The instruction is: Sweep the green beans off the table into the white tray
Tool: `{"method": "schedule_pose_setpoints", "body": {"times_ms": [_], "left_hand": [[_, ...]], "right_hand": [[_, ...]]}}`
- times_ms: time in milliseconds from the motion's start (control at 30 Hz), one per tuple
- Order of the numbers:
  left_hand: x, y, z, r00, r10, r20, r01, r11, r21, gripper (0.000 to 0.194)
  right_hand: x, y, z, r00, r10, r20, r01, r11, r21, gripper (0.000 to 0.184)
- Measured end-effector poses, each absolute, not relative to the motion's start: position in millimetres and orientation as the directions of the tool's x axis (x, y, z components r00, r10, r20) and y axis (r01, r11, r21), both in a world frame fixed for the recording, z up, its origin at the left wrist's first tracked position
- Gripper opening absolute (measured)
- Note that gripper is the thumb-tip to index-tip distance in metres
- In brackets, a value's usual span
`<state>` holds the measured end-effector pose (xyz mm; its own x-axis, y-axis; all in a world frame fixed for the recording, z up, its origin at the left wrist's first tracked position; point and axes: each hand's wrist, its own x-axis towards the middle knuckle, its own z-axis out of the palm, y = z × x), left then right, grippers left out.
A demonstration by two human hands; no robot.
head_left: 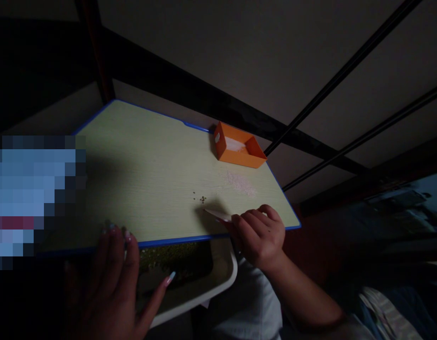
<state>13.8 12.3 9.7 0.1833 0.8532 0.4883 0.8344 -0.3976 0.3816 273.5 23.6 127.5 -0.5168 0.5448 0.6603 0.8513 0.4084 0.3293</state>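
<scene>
In the head view, my right hand (259, 236) is closed round a thin, pointed, pale blade-like tool (218, 216) whose handle is hidden in the fingers. Its tip hovers or rests close to a few small dark bits (203, 199) on the pale folding tabletop (150, 156); I cannot tell which. Farther back lies a scatter of small whitish-pink grains (239, 182). My left hand (115, 278) is spread, fingers over the table's near blue edge and thumb stretched out above a white tub (234, 271), gripping nothing that shows.
At the table's far right edge stands an open orange box (239, 158) with pale grains inside. Under the near edge, the tub holds a dark greenish mass of small bits (177, 257). Dark rails (324, 89) cross the wall behind. The left side is pixelated, and the light is dim.
</scene>
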Motion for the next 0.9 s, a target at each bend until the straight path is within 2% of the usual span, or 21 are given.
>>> {"method": "schedule_pose_setpoints", "body": {"times_ms": [600,900], "left_hand": [[12.4,12.4,8.2,0.197,0.834,0.515,0.837,-0.417,0.355,0.083],[15.1,13.5,10.2,0.198,0.830,0.522,0.835,-0.422,0.353,0.083]], "right_hand": [[265.7,32.8,132.8,-0.518,0.556,0.650,0.855,0.362,0.372,0.028],[264.6,25.6,133.1,-0.526,0.552,0.647,0.849,0.386,0.361,0.024]]}}
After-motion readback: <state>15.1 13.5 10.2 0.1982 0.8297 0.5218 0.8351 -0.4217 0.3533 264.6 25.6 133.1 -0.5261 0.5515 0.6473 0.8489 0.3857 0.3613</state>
